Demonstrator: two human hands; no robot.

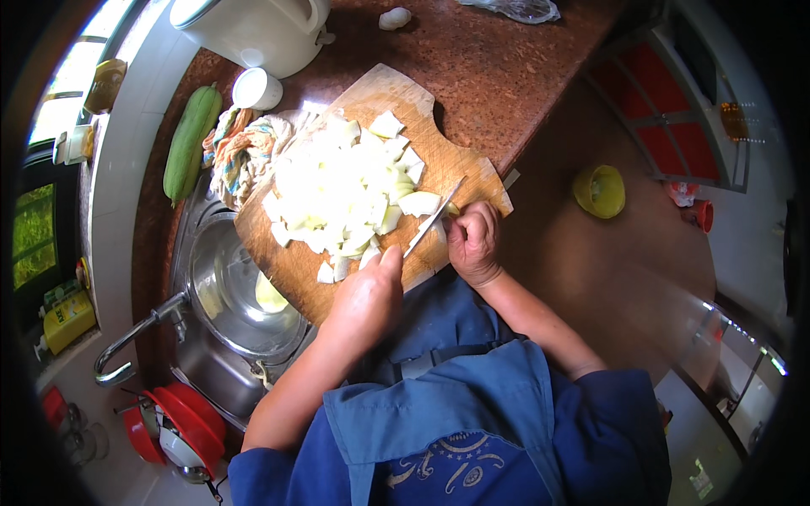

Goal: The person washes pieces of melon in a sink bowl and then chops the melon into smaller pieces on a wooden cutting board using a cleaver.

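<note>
On a wooden cutting board lies a heap of pale, cut vegetable pieces, washed out by bright light at its middle. My left hand grips the handle of a knife, which it hides. The knife blade slants up and right over the board, beside a larger pale piece. At the board's right edge, my right hand has curled fingers around a small vegetable piece, mostly hidden, close to the blade.
The board's lower left overhangs a steel sink holding a round bowl under a faucet. A green gourd, crumpled cloth, white cup and cream kettle-like container stand near. A yellow bucket is on the floor.
</note>
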